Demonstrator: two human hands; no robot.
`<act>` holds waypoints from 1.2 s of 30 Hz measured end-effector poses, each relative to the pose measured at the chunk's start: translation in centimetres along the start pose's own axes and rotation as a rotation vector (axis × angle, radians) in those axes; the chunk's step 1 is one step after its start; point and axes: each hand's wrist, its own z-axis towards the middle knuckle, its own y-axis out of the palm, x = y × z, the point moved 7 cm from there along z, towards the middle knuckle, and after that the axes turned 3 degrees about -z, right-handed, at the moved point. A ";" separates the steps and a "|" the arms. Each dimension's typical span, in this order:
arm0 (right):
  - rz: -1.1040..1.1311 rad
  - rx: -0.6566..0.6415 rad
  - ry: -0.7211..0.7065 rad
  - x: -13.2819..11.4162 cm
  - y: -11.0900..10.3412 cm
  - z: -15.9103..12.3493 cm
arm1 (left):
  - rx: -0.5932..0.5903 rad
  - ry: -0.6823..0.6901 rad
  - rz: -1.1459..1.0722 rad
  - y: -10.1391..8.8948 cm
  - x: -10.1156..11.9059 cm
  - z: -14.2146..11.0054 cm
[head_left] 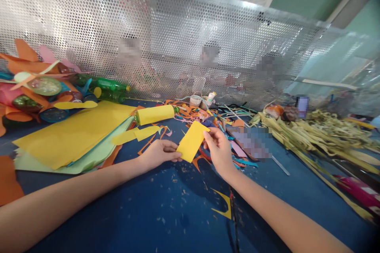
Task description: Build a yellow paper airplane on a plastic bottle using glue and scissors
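Observation:
Between my two hands is a small yellow paper rectangle point(192, 142), tilted above the blue table point(142, 213). My left hand point(162, 153) pinches its lower left corner. At the upper right edge, my right hand point(219, 148) grips it between thumb and fingers. Just behind it lies a green bottle wrapped in yellow paper point(156, 115). Yellow cut-out pieces point(136, 134) rest to the left of the paper. A curved yellow scrap point(224, 203) lies on the table below my right hand.
Stacked coloured paper sheets point(74, 138) lie at left, near decorated bottles point(44, 87) and green bottles point(109, 84). Coloured paper scraps point(196, 110) spread behind my hands. Dried strips point(314, 138) pile up at right. A perforated plastic sheet point(166, 27) hangs behind the table, with people beyond it.

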 end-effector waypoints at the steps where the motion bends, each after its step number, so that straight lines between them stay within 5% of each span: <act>1: 0.001 0.001 -0.002 0.0 0.0 0.0 | -0.005 0.009 0.002 0.0 0.0 0.0; 36: 0.025 0.010 -0.011 -0.5 -0.3 -0.1 | -0.188 0.077 0.156 1.2 0.5 -0.4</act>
